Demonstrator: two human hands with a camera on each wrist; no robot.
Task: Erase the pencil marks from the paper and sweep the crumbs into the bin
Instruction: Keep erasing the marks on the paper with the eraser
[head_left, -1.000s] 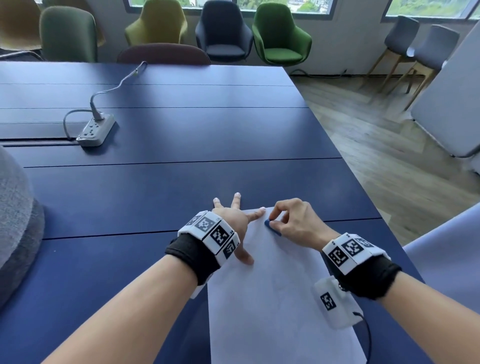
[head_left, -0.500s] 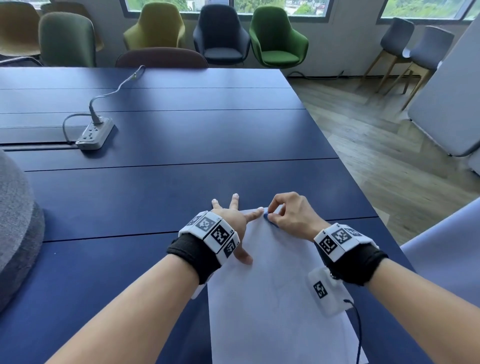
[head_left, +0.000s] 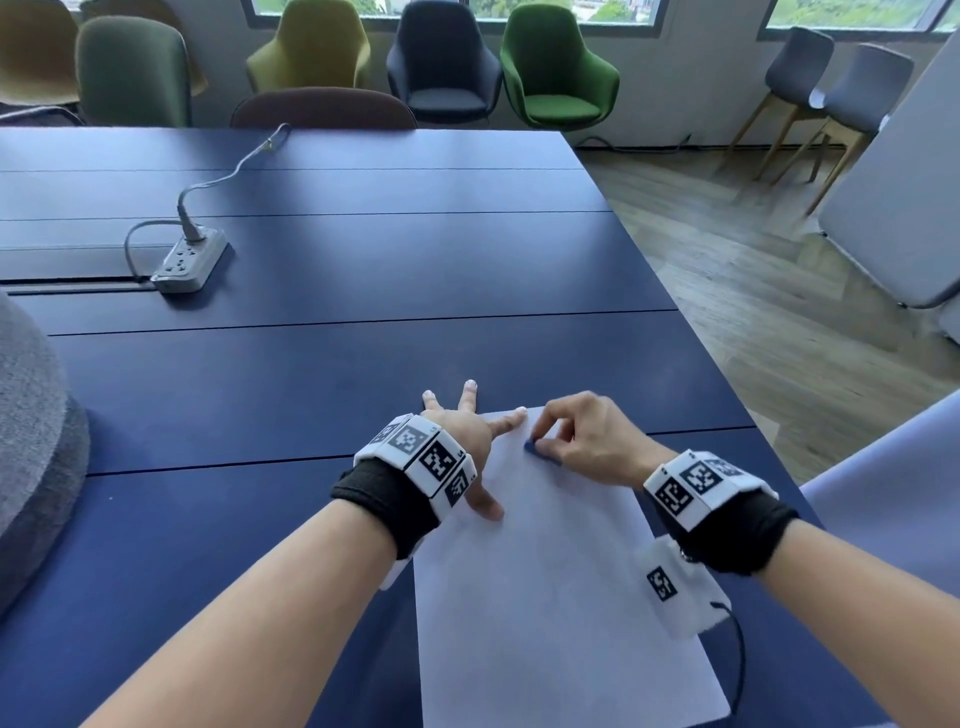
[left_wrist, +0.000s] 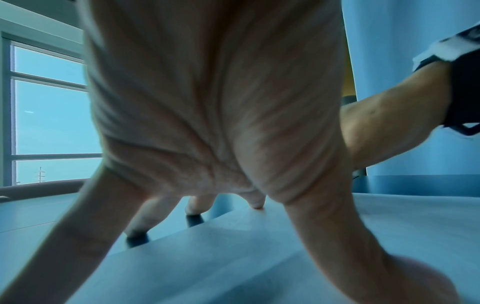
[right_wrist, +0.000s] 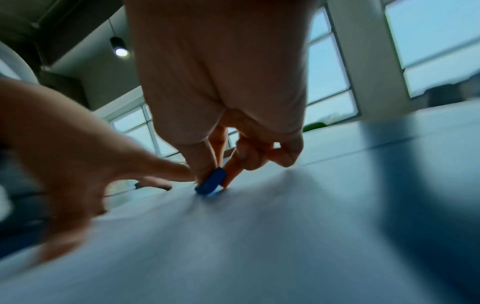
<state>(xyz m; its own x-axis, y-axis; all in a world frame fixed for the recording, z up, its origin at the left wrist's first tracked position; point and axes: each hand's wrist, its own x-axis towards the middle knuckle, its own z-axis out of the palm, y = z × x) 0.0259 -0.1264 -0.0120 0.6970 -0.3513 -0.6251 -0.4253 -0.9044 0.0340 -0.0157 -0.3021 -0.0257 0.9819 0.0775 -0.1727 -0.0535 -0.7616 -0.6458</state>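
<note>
A white sheet of paper (head_left: 545, 597) lies on the dark blue table (head_left: 311, 364) near its front right corner. My left hand (head_left: 467, 441) is spread flat with straight fingers, pressing the paper's far left corner down; its thumb and index finger rest on the sheet. My right hand (head_left: 576, 441) pinches a small blue eraser (head_left: 540, 451) and holds it against the paper near the far edge. In the right wrist view the eraser (right_wrist: 211, 183) sits between thumb and fingertips, its lower end on the sheet. No pencil marks, crumbs or bin show.
A grey power strip (head_left: 189, 260) with its cable lies on the table at the far left. Chairs (head_left: 556, 67) line the far wall under the windows. A grey rounded cushion (head_left: 31, 441) sits at the left edge. The table's right edge drops to a wooden floor (head_left: 779, 312).
My right hand slid the eraser away toward the paper's far edge, then back toward me a little. The left hand has stayed spread on the corner.
</note>
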